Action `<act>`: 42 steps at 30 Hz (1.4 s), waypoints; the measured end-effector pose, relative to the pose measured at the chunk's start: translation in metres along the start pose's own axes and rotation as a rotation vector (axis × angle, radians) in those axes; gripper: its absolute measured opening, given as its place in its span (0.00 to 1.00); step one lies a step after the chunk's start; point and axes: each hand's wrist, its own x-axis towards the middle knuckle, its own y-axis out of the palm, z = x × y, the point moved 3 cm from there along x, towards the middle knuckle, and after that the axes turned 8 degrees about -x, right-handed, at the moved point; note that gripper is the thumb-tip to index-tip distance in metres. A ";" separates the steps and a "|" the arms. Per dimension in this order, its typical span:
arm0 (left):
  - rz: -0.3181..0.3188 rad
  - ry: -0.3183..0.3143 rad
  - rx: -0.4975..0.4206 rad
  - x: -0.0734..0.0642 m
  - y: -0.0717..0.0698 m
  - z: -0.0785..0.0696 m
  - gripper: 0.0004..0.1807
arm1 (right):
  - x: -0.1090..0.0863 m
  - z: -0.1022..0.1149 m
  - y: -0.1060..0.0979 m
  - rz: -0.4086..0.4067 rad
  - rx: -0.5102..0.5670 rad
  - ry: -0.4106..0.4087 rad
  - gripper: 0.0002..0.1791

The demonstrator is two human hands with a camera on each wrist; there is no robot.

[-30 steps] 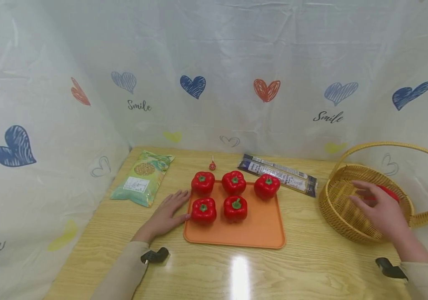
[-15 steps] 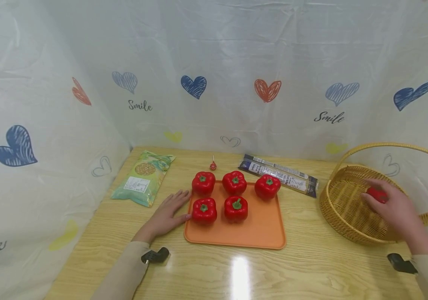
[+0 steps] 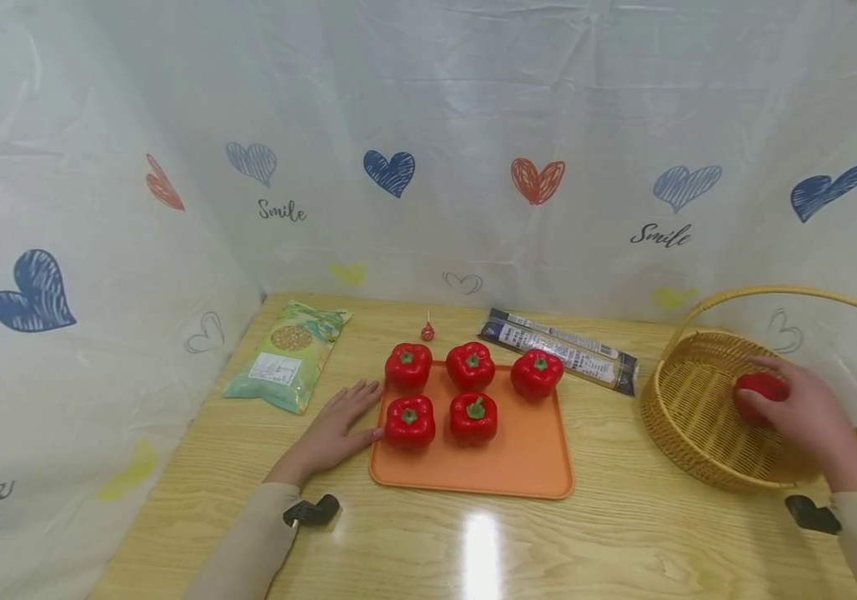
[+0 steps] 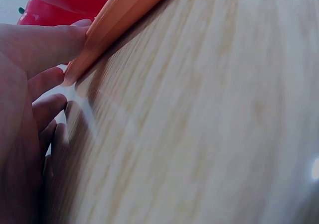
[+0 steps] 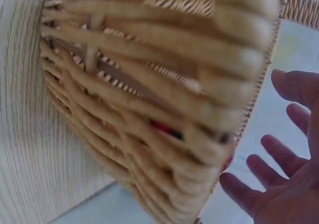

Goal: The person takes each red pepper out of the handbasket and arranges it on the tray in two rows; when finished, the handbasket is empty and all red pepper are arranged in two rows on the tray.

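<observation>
My left hand [image 3: 333, 432] lies with straight fingers at the left edge of an orange tray [image 3: 511, 467]. In the left wrist view its thumb touches the tray's rim [image 4: 117, 17]. Several red bell peppers [image 3: 472, 418] sit on the tray, two of them at its far edge. On the right, my right hand [image 3: 807, 412] hovers over a wicker basket [image 3: 687, 446], partly covering a red bell pepper [image 3: 759, 392] inside. Seen from the right wrist, that hand [image 5: 286, 184] has spread fingers holding nothing; a bit of red shows through the weave [image 5: 149, 94].
A green bag of grain [image 3: 289, 354] lies at the back left. Behind the tray is a small lollipop [image 3: 428, 332]. Long flat dark-ended packets [image 3: 559, 350] lie between tray and basket. The basket's tall handle [image 3: 781, 289] arches over it; a printed curtain hangs behind.
My right hand has shifted right over the basket, revealing more of the basket's floor on the left. My left hand, the tray and its peppers stay put.
</observation>
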 end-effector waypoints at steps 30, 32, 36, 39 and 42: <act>-0.009 0.015 0.008 0.000 -0.001 -0.001 0.41 | 0.006 -0.021 0.014 0.122 -0.050 -0.016 0.32; -0.008 0.016 0.008 0.000 0.000 -0.001 0.41 | 0.005 -0.022 0.014 0.134 -0.045 -0.008 0.32; -0.006 0.013 0.006 0.000 0.001 0.000 0.41 | 0.004 -0.023 0.015 0.136 -0.052 0.000 0.31; -0.007 0.008 0.003 0.000 0.000 -0.001 0.41 | 0.003 -0.022 0.016 0.129 -0.062 0.003 0.30; -0.007 0.006 0.004 0.000 0.000 -0.001 0.41 | 0.003 -0.021 0.015 0.119 -0.065 0.006 0.30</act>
